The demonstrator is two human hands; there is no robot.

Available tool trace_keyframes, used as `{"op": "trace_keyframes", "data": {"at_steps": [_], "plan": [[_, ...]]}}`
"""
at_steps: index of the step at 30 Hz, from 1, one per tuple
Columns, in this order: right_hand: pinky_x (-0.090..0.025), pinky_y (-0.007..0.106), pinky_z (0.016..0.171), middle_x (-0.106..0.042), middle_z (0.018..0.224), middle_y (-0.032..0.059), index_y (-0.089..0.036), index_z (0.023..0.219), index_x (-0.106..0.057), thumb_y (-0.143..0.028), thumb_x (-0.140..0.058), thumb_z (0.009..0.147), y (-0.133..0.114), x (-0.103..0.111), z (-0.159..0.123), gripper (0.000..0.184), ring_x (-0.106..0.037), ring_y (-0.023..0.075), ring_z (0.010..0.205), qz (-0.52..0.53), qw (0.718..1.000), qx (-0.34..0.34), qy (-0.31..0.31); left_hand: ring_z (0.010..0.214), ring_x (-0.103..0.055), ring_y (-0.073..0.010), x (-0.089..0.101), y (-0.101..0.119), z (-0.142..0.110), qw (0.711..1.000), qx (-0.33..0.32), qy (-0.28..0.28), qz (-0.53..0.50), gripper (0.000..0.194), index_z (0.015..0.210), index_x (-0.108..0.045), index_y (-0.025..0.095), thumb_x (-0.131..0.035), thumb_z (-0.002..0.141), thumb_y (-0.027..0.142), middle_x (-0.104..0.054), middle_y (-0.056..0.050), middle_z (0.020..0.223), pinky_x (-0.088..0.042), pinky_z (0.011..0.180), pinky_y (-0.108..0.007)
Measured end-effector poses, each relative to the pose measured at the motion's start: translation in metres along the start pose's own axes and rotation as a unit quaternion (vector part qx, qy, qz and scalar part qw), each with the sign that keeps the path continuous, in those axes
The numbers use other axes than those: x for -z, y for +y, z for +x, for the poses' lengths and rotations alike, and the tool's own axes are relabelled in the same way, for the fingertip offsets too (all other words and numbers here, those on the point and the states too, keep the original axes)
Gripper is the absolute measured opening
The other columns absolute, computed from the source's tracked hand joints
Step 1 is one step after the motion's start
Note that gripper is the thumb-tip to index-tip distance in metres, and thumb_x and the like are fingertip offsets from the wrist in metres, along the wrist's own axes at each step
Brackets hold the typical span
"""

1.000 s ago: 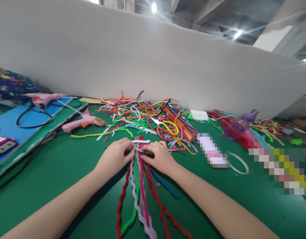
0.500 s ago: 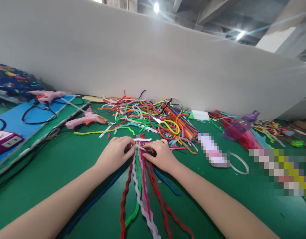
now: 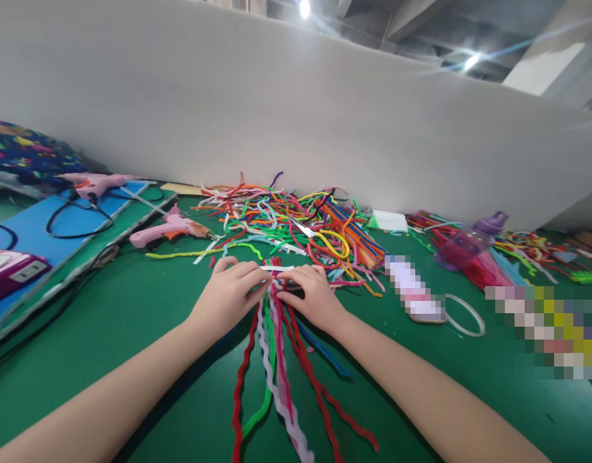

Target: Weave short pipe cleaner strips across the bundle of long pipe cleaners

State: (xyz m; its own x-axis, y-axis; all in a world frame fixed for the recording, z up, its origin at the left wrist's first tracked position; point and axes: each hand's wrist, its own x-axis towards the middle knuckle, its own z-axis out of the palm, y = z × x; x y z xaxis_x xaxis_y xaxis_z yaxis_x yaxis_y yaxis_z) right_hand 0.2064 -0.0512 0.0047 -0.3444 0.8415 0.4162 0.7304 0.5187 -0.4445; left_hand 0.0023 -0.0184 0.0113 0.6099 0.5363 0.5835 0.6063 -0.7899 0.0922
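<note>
Green counter (image 3: pixel 107 308) before a pale partition (image 3: pixel 296 116), and there at its near middle lies the bundle of fuzzy stems (image 3: pixel 281 382), red, lilac, green and pink, trailing toward the near side! Left hand (image 3: pixel 234 288) and right hand (image 3: pixel 312 296) nearly meet, fingertips pinched on the strands just short of a white strip (image 3: pixel 280 269). Beyond, yellow-handled scissors (image 3: pixel 309 231) rest on a tangled heap (image 3: pixel 271 215); left, a pink glue gun (image 3: pixel 168 231); right, a purple bottle (image 3: pixel 469 243).
</note>
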Motion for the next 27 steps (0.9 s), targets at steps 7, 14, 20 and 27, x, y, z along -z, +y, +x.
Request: {"op": "trace_keyframes", "data": {"at_steps": [7,14,20,27], "plan": [[-0.03,0.034,0.09,-0.067,0.104,0.0003,-0.023,0.096,-0.065,-0.026,-0.063,0.087,0.0013,0.0,0.0008,0.009,-0.057,0.016,0.102,0.005,1.0,0.001,-0.03,0.078,-0.063,-0.0153,-0.0012,0.0032,0.0011,1.0,-0.002,-0.005,-0.004,0.015,0.1,-0.058,0.02,-0.047,0.093,0.027,-0.067,0.0,0.086,-0.036,0.084,-0.035],[-0.03,0.033,0.091,-0.066,0.105,0.001,-0.023,0.099,-0.066,-0.023,-0.063,0.087,0.0043,-0.0023,0.0003,0.013,-0.056,0.0157,0.102,0.002,1.0,0.005,-0.03,0.065,-0.06,-0.0128,0.006,0.01,-0.0003,0.997,-0.079,-0.006,-0.012,0.014,0.088,-0.06,0.019,-0.048,0.091,0.026,-0.065,0.001,0.071,-0.039,0.069,-0.03],[-0.03,0.035,0.093,-0.065,0.107,0.0014,-0.024,0.099,-0.066,-0.024,-0.059,0.089,0.0025,-0.0011,0.0011,0.012,-0.055,0.0164,0.103,-0.009,0.998,0.002,-0.054,0.067,-0.062,-0.0132,0.0008,0.0079,-0.0025,0.987,-0.117,-0.107,-0.019,0.025,0.079,-0.066,0.021,-0.048,0.092,0.032,-0.07,0.001,0.077,-0.039,0.064,-0.029],[-0.031,0.036,0.092,-0.063,0.106,0.003,-0.022,0.1,-0.063,-0.029,-0.06,0.088,-0.0011,-0.0004,0.0013,0.014,-0.053,0.0184,0.105,-0.025,0.998,0.0,-0.06,0.069,-0.063,-0.0143,-0.0009,0.0023,-0.0021,0.984,-0.091,-0.154,-0.02,0.022,0.081,-0.064,0.02,-0.049,0.092,0.03,-0.07,0.0,0.08,-0.042,0.068,-0.029]]}}
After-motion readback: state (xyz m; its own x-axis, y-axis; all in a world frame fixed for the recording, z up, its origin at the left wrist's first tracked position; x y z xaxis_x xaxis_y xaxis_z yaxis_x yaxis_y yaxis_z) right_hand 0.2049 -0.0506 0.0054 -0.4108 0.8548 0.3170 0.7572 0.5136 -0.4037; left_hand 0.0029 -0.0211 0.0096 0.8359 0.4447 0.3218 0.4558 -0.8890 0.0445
